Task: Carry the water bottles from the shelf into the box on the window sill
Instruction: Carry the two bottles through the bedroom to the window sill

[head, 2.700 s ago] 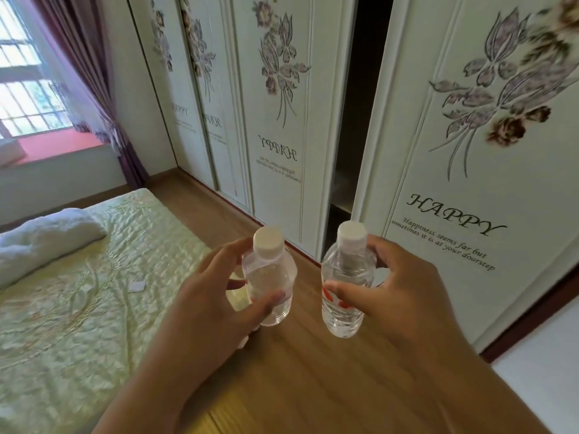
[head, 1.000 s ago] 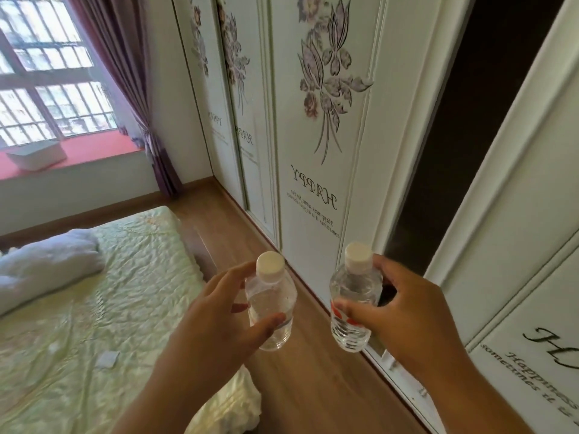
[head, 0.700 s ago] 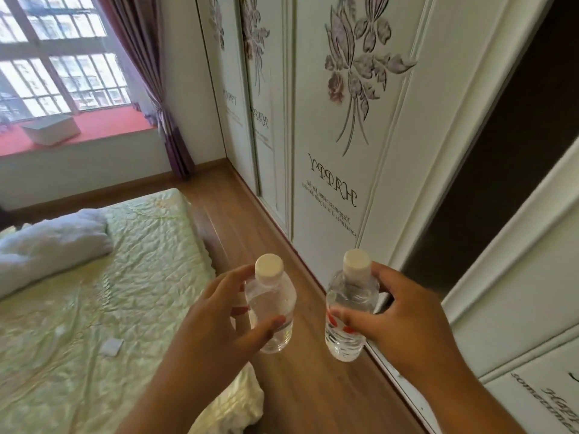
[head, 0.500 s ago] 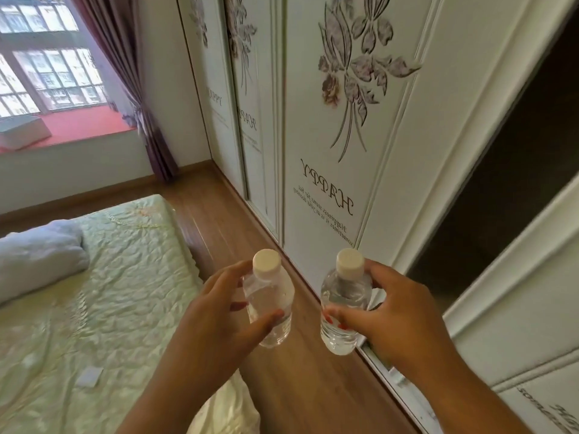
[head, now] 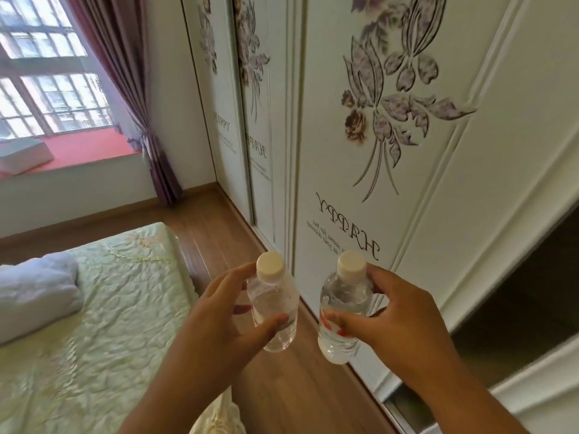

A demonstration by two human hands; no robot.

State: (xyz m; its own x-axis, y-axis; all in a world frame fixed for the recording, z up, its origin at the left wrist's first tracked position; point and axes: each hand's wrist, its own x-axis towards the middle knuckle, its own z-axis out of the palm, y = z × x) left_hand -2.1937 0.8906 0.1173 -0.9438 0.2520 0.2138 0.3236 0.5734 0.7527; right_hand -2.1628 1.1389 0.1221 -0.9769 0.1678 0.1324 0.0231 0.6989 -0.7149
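Note:
My left hand (head: 216, 317) grips a small clear water bottle (head: 275, 308) with a white cap, held upright in front of me. A second clear bottle (head: 343, 305), also white-capped and with a bit of red label showing, is held upright by my right hand (head: 401, 321). The two bottles are side by side, a hand's width apart, above the wooden floor. Far off at the left, a white box (head: 25, 155) stands on the red window sill (head: 84, 148).
White wardrobe doors (head: 360, 136) with flower prints run along the right; one stands open on a dark gap (head: 526, 296). A bed with a pale green cover (head: 94, 324) and a white pillow fills the left. A strip of wooden floor (head: 216, 227) leads toward the purple curtain (head: 138, 98).
The view has advanced along the wardrobe toward the window; the sill and box look nearer. Both hands keep their hold on the bottles, which stay upright and level.

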